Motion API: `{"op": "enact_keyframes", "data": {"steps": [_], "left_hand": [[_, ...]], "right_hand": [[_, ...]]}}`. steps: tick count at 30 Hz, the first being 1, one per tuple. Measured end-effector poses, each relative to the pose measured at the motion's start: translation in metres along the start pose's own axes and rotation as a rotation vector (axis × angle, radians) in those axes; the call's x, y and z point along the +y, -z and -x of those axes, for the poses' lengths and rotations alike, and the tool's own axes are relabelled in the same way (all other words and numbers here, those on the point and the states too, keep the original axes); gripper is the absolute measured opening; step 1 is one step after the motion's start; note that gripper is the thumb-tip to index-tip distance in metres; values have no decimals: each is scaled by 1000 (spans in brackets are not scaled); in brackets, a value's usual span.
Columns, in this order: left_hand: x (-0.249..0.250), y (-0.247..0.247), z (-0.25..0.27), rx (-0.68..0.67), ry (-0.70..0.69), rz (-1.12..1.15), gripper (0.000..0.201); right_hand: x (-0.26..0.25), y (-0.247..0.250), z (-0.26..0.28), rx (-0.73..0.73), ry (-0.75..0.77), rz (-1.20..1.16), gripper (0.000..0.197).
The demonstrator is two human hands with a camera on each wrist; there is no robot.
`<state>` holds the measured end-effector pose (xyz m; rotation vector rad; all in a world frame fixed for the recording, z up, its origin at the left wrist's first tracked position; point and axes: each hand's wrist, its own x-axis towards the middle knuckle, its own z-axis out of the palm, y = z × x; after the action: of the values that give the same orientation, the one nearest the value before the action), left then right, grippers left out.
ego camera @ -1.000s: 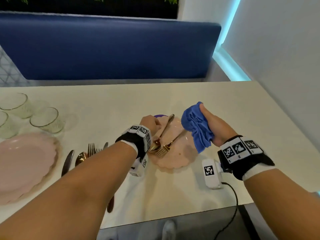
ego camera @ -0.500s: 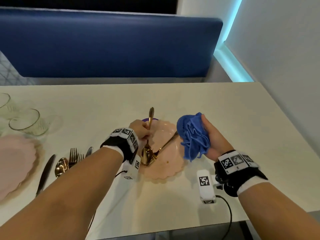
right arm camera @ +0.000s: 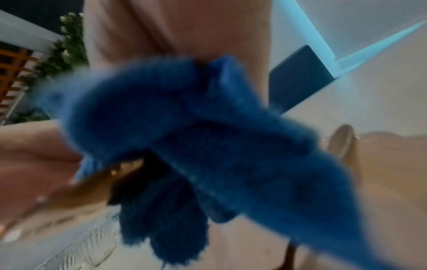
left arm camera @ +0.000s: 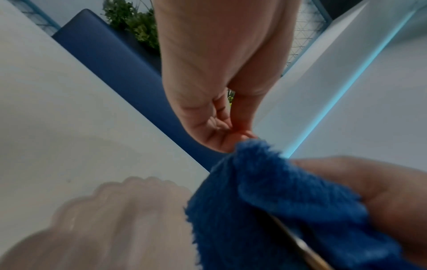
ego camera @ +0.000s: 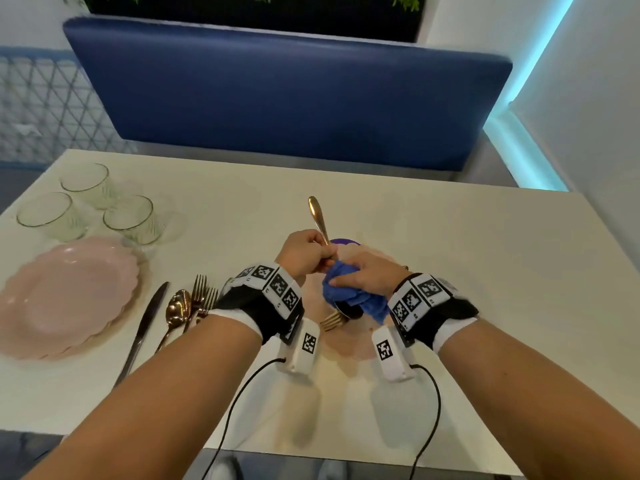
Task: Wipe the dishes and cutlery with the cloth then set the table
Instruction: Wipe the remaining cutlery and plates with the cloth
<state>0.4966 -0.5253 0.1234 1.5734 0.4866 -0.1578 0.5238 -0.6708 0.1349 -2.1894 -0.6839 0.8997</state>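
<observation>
Centre frame, the left hand [ego camera: 304, 252] pinches the gold spoon [ego camera: 318, 216] handle-up so the right hand [ego camera: 363, 275], fingers clamped on the blue cloth [ego camera: 346, 296], can rub its bowl.

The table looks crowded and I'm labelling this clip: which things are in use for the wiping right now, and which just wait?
In use: spoon, held by left hand; blue cloth, gripped by right hand.
Waiting: fork, pink plates, three glasses, knife, spare cutlery.

Three glasses [ego camera: 86, 206] stand far left on my table [ego camera: 450, 271], plates [ego camera: 65, 296] nearer, spare cutlery [ego camera: 173, 313] right of them, another plate [ego camera: 343, 344] under my hands.
</observation>
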Motion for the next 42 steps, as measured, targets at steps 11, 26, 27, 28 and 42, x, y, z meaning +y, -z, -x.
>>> {"op": "enact_keyframes", "data": {"steps": [11,26,27,28,42], "left_hand": [[7,38,18,165,-121,132,26],[42,171,69,-275,-34,-111,16],[41,171,73,-336,-20,-241,18],[40,166,78,-371,-16,-333,20],[-9,127,108,-101,-220,-200,28]], "right_hand": [[-31,-48,-5,318,-124,-220,7],[-80,-16,-1,726,-88,-303,6],[-85,-16,-4,786,-74,-312,6],[-88,-16,-9,853,-79,-328,9],[-117,-77,-63,915,-221,-965,33]]}}
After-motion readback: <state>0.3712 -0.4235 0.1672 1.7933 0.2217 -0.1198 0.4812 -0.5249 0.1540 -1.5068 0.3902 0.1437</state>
